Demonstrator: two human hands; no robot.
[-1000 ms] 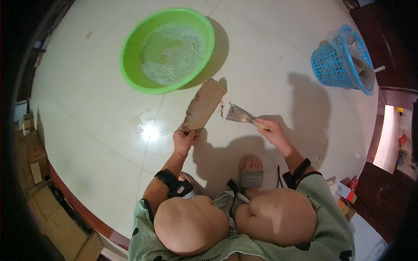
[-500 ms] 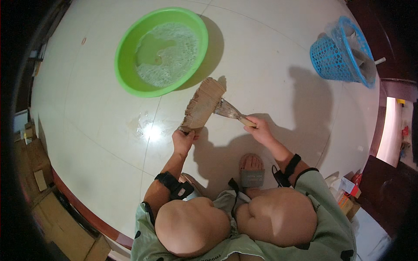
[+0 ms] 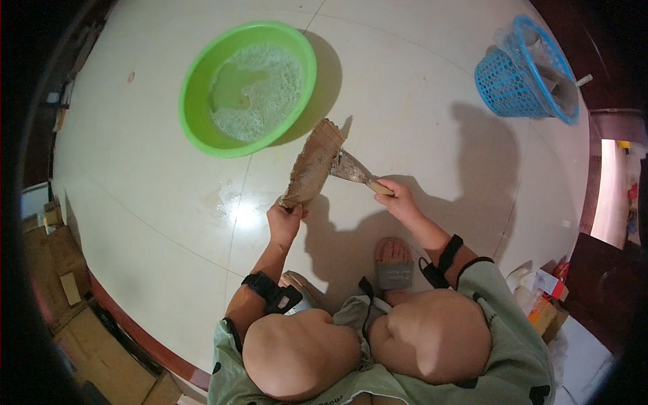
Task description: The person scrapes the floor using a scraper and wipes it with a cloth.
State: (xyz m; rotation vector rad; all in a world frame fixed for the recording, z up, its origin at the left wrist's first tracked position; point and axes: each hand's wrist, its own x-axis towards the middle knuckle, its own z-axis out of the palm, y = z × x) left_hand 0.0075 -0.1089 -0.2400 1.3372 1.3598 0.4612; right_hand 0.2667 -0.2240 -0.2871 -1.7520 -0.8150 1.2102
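My left hand (image 3: 284, 223) grips the near end of a brown piece of cardboard (image 3: 313, 164) with a ragged, torn left edge. The cardboard slants up and away to the right above the tiled floor. In my right hand (image 3: 399, 201) is the pale handle of a putty knife (image 3: 350, 169), its stained metal blade pointing left. The blade's wide edge meets the cardboard's right side. From this view I cannot tell how firmly they touch. Beyond the hands, a green basin (image 3: 191, 86) holds foamy water.
A blue perforated basket (image 3: 505, 84) with a plastic liner stands at the far right. Wet spots (image 3: 229, 202) shine on the floor left of the cardboard. Cardboard boxes (image 3: 101, 351) line the lower left. Packages (image 3: 542, 314) lie beside a dark cabinet (image 3: 601, 290) at right.
The cardboard has tilted so its face looks narrower and darker. The putty knife's blade stays against its right side. My view has shifted slightly; both hands keep their grips.
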